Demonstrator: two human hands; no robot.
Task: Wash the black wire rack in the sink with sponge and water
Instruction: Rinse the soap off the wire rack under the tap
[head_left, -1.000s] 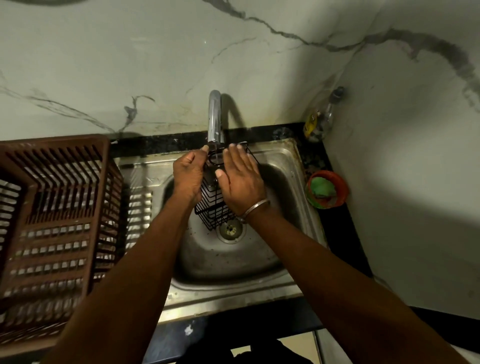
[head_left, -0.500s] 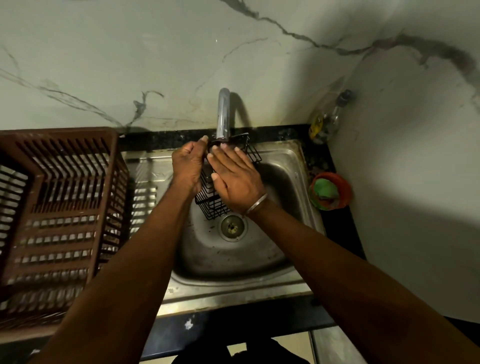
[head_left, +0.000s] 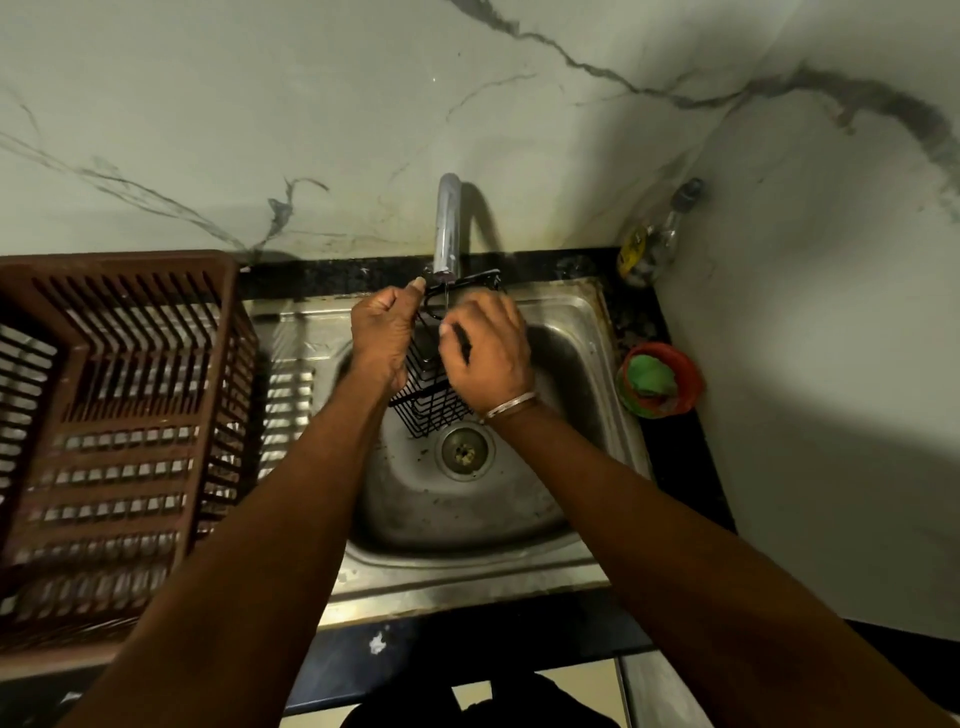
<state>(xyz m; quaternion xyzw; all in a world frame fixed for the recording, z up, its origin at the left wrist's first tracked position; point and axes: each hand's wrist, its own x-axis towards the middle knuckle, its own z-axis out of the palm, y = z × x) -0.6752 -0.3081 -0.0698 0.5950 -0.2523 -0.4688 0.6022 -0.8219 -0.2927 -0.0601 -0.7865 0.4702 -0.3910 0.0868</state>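
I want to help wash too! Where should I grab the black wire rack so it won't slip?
Probably best: take the black wire rack by its top rim, coming from the left, as the left hand does. It is held on end over the sink, rim up by the faucet, and its open wires let fingers hook round. The right hand holds a wire opposite.

No text or label here is legible.
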